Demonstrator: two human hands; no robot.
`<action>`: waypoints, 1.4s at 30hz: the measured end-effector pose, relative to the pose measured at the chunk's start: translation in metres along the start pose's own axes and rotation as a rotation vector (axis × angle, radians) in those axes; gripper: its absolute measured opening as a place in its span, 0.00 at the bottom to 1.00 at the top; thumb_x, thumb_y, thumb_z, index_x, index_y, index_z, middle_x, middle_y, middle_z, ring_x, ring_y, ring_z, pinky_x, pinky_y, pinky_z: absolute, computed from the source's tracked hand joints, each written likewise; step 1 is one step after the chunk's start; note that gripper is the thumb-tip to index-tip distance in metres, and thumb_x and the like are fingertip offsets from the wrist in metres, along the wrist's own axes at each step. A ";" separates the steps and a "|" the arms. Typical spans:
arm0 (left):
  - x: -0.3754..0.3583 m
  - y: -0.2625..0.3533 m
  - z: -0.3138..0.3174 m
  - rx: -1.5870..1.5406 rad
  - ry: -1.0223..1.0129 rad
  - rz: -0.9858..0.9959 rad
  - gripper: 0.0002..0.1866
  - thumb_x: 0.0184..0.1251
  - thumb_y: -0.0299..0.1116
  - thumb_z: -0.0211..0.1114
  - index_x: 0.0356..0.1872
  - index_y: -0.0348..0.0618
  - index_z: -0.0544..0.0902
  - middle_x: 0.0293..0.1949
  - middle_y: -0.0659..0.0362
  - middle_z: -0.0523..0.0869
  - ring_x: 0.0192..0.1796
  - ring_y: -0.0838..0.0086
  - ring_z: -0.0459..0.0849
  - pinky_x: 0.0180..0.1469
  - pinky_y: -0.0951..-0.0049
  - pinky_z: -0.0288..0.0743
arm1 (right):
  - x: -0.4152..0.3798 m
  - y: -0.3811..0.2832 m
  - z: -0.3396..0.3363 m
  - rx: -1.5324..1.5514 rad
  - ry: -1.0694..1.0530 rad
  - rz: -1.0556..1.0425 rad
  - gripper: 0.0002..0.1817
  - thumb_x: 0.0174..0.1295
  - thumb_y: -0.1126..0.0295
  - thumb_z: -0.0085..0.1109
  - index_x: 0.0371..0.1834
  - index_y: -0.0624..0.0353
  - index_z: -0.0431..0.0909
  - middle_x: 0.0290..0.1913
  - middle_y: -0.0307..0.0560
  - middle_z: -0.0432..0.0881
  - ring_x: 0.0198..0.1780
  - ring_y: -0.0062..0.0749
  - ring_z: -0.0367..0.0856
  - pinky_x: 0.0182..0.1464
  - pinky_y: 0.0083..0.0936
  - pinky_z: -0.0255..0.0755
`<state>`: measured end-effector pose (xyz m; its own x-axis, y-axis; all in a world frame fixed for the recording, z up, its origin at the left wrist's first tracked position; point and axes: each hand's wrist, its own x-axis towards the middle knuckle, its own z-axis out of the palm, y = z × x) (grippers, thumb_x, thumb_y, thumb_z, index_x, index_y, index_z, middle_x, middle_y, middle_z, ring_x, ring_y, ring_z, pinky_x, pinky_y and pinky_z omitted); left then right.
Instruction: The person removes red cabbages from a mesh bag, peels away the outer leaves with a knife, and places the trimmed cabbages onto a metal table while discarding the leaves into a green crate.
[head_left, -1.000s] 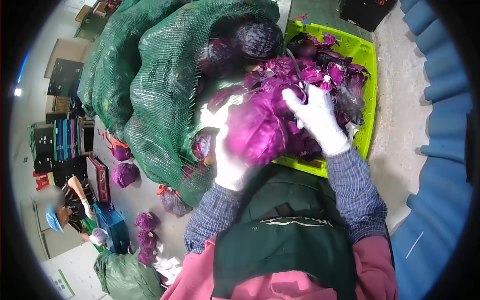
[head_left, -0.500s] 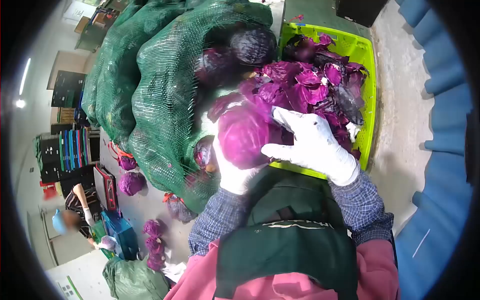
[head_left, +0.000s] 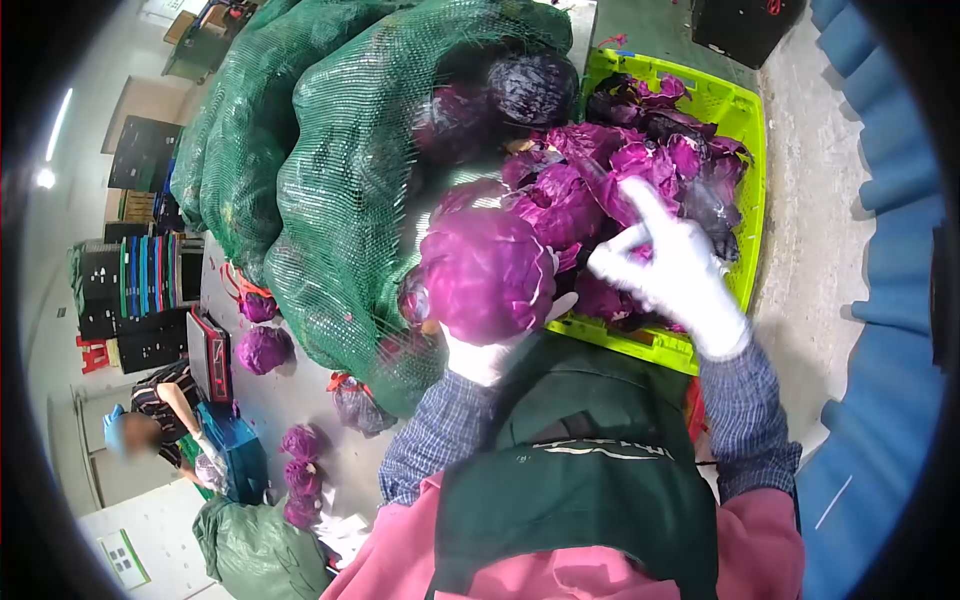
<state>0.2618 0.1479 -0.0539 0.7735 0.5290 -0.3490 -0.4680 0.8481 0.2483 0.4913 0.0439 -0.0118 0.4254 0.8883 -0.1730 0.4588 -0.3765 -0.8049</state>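
A purple cabbage (head_left: 487, 276) rests in my left hand (head_left: 484, 360), which wears a white glove and cups it from below. My right hand (head_left: 668, 268), also gloved in white, is apart from the cabbage, fingers spread, over the lime-green crate (head_left: 752, 200). Loose purple leaves (head_left: 640, 165) fill that crate, and a purple leaf lies right by my right fingertips. Left of the cabbage is a green mesh sack (head_left: 345, 170), its open end showing dark cabbages (head_left: 532, 88).
Several small cabbages (head_left: 264, 350) lie on the grey table (head_left: 285, 405) at left. A co-worker (head_left: 170, 405) stands by a blue container (head_left: 235, 460) at lower left. A green bag (head_left: 262, 555) is below. Blue curtain (head_left: 880, 330) hangs at right.
My right hand has moved off the cabbage toward the right, over the crate, its fingers spreading. The cabbage in my left hand now shows more fully. The view has shifted slightly.
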 end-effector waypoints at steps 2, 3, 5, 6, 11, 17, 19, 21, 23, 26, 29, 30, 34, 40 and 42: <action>0.001 -0.003 -0.041 1.134 0.018 0.325 0.32 0.73 0.47 0.65 0.73 0.47 0.67 0.68 0.52 0.75 0.71 0.59 0.75 0.72 0.47 0.72 | -0.020 -0.023 0.025 0.057 -0.027 -0.201 0.52 0.56 0.51 0.76 0.80 0.63 0.59 0.42 0.55 0.90 0.37 0.36 0.88 0.44 0.32 0.80; -0.001 -0.004 -0.051 0.950 0.003 0.357 0.34 0.71 0.45 0.69 0.74 0.47 0.67 0.68 0.52 0.75 0.70 0.59 0.76 0.71 0.50 0.73 | -0.029 -0.033 0.038 -0.019 0.023 -0.287 0.51 0.56 0.60 0.79 0.81 0.60 0.59 0.43 0.59 0.89 0.31 0.25 0.85 0.40 0.27 0.80; -0.005 0.003 -0.059 1.363 0.075 0.402 0.34 0.71 0.42 0.69 0.73 0.46 0.67 0.68 0.52 0.75 0.67 0.62 0.79 0.69 0.57 0.75 | -0.030 -0.039 0.042 -0.008 0.021 -0.319 0.48 0.58 0.64 0.75 0.80 0.60 0.60 0.43 0.60 0.89 0.30 0.22 0.83 0.38 0.26 0.79; -0.008 0.007 -0.063 1.563 0.118 0.423 0.34 0.71 0.40 0.69 0.73 0.45 0.66 0.68 0.53 0.75 0.66 0.64 0.80 0.68 0.60 0.76 | -0.026 -0.035 0.043 0.095 0.003 -0.349 0.46 0.59 0.67 0.73 0.80 0.60 0.61 0.42 0.60 0.89 0.28 0.20 0.81 0.36 0.26 0.78; 0.013 0.004 -0.095 1.532 -0.225 0.454 0.29 0.77 0.37 0.61 0.74 0.42 0.66 0.69 0.52 0.73 0.70 0.67 0.75 0.69 0.62 0.75 | -0.030 -0.024 0.041 0.215 -0.039 -0.258 0.27 0.61 0.73 0.56 0.67 0.56 0.78 0.31 0.57 0.86 0.22 0.39 0.84 0.27 0.35 0.76; 0.003 0.012 -0.028 -0.008 -0.412 -0.199 0.37 0.81 0.55 0.51 0.81 0.48 0.57 0.82 0.45 0.52 0.84 0.44 0.45 0.71 0.12 0.44 | -0.030 -0.030 -0.022 0.757 0.179 -0.039 0.19 0.71 0.77 0.49 0.62 0.57 0.81 0.37 0.34 0.88 0.17 0.14 0.69 0.21 0.16 0.67; 0.000 0.009 -0.038 -0.348 -0.346 -0.268 0.36 0.81 0.54 0.51 0.82 0.49 0.55 0.83 0.46 0.51 0.84 0.44 0.45 0.73 0.14 0.43 | -0.020 -0.023 -0.041 0.620 0.348 -0.036 0.21 0.73 0.74 0.53 0.68 0.57 0.77 0.47 0.36 0.88 0.22 0.14 0.74 0.24 0.16 0.70; -0.004 0.002 -0.043 -0.485 -0.313 -0.279 0.36 0.82 0.55 0.49 0.82 0.48 0.54 0.82 0.46 0.54 0.84 0.45 0.48 0.73 0.16 0.46 | -0.018 -0.024 -0.036 0.128 0.313 -0.189 0.27 0.69 0.69 0.60 0.72 0.57 0.73 0.57 0.46 0.85 0.36 0.25 0.83 0.32 0.24 0.76; -0.001 -0.003 -0.048 -0.215 -0.261 -0.230 0.36 0.83 0.57 0.46 0.81 0.46 0.56 0.79 0.44 0.59 0.81 0.46 0.55 0.74 0.25 0.54 | -0.029 -0.036 -0.022 -0.414 0.268 -0.501 0.35 0.62 0.65 0.68 0.74 0.56 0.71 0.67 0.56 0.80 0.52 0.40 0.86 0.43 0.37 0.80; 0.010 -0.004 -0.080 0.288 -0.157 -0.218 0.34 0.84 0.57 0.43 0.79 0.44 0.59 0.74 0.42 0.68 0.76 0.48 0.68 0.75 0.47 0.68 | -0.056 -0.040 -0.003 -0.611 0.004 -0.535 0.41 0.55 0.68 0.69 0.76 0.56 0.69 0.63 0.55 0.82 0.35 0.41 0.87 0.40 0.37 0.77; 0.004 -0.004 -0.077 0.214 -0.131 -0.177 0.35 0.84 0.58 0.42 0.79 0.44 0.59 0.73 0.42 0.69 0.74 0.49 0.71 0.74 0.51 0.70 | -0.053 -0.037 0.003 -0.707 0.081 -0.565 0.36 0.64 0.60 0.64 0.76 0.58 0.69 0.51 0.49 0.85 0.25 0.30 0.82 0.32 0.32 0.73; 0.001 -0.005 -0.075 0.187 -0.126 -0.171 0.35 0.84 0.58 0.42 0.79 0.43 0.59 0.73 0.42 0.70 0.73 0.49 0.72 0.74 0.52 0.71 | -0.053 -0.033 0.005 -0.737 0.109 -0.569 0.34 0.68 0.57 0.61 0.75 0.60 0.70 0.48 0.47 0.85 0.23 0.27 0.81 0.29 0.31 0.73; 0.002 -0.014 -0.062 0.290 -0.014 -0.149 0.33 0.84 0.57 0.44 0.77 0.44 0.63 0.69 0.45 0.74 0.69 0.53 0.77 0.71 0.56 0.74 | -0.054 -0.028 0.005 -0.751 0.115 -0.598 0.36 0.67 0.58 0.62 0.77 0.59 0.67 0.43 0.45 0.85 0.23 0.26 0.80 0.28 0.32 0.71; -0.003 -0.003 -0.049 0.113 -0.250 -0.227 0.28 0.83 0.46 0.54 0.75 0.42 0.64 0.69 0.49 0.72 0.70 0.56 0.73 0.68 0.41 0.73 | -0.047 -0.021 0.004 -0.620 0.111 -0.437 0.34 0.68 0.64 0.60 0.77 0.61 0.67 0.43 0.47 0.85 0.23 0.34 0.80 0.30 0.32 0.72; -0.007 -0.008 -0.037 0.141 -0.266 -0.174 0.27 0.81 0.46 0.56 0.73 0.44 0.67 0.66 0.50 0.74 0.67 0.58 0.75 0.68 0.46 0.74 | -0.033 -0.018 0.000 0.224 0.025 -0.144 0.30 0.74 0.66 0.57 0.76 0.64 0.65 0.48 0.47 0.88 0.23 0.24 0.77 0.30 0.27 0.73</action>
<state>0.2445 0.1387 -0.0864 0.9296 0.3348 -0.1541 -0.2699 0.9031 0.3341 0.4685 0.0211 0.0082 0.3884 0.9208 -0.0362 0.3329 -0.1769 -0.9262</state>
